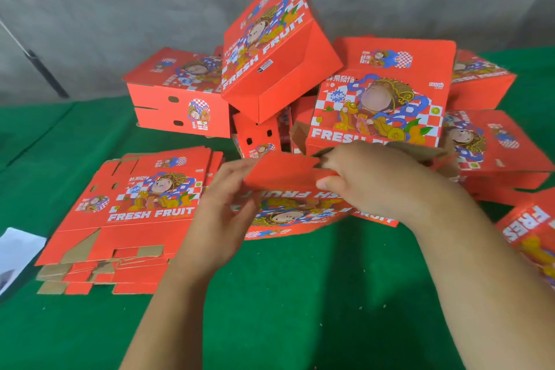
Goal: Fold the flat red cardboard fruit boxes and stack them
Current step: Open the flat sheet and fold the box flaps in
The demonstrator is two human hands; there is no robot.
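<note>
A person is working at a green-covered counter [270,309], holding a half-folded red box [288,189] between both hands near the middle of the view, its "FRESH FRUIT" print lying upside down toward the camera. The left hand [222,204] is pressing its fingers against the left end of a plain red flap, thumb underneath, in a loose grip on the cardboard. The right hand [366,180] is curling over the flap's right end, thumb pinching it from below. A stack of flat boxes [132,213] is lying to the left, just beside the left hand. Folded boxes [180,90] are sitting heaped behind, one tilted box [276,48] leaning on top.
</note>
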